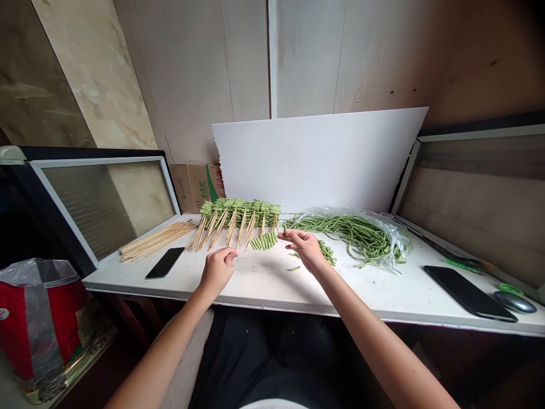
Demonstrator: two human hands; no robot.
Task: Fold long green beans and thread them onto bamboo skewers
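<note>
Fingers (293, 233) of right hand (305, 247) pinch a green-bean piece (285, 229); left hand (219, 268) curled, its grasp I cannot discern remotely.

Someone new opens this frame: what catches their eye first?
Probably the row of bean skewers at the back of the white table, left of centre, sticks toward the camera. Next, the tangle of long green beans to its right, partly wrapped by a clear plastic bag. The big white panel standing behind them also draws the eye.
</note>
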